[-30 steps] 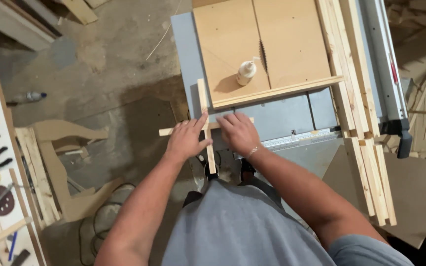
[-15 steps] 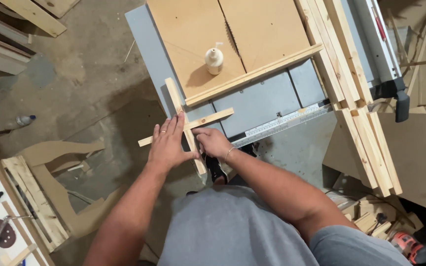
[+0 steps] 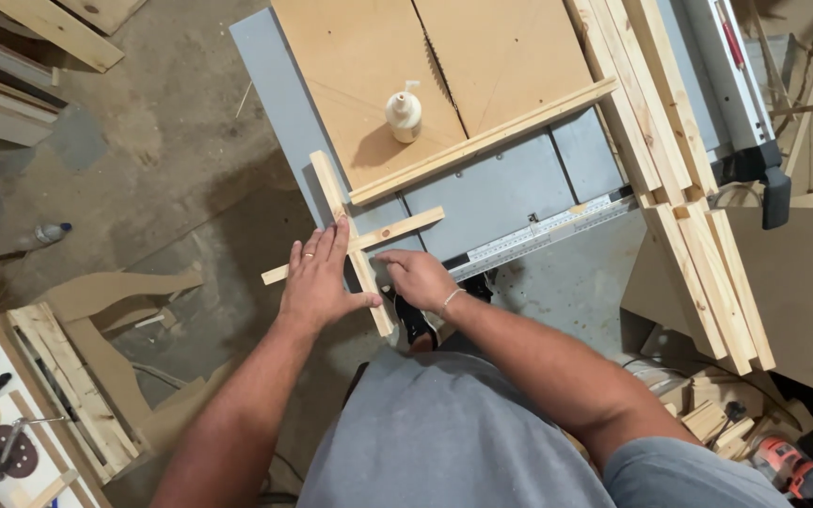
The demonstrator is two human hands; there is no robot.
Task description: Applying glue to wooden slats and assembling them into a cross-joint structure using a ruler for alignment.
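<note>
Wooden cross (image 3: 355, 240): two thin slats crossed, lying at the near corner of the grey desk (image 3: 505, 193) — light, stiff, likely splintery.
Left hand (image 3: 320, 282): open, pressed flat on the crossing.
Right hand (image 3: 416, 278): curled, fingertips just beside the long slat (grip hidden).
Hold: best near the joint.
Beyond the hands: glue bottle (image 3: 404, 115), stacked slats (image 3: 679, 188).
Room: dusty floor (image 3: 143, 150), offcuts.
</note>
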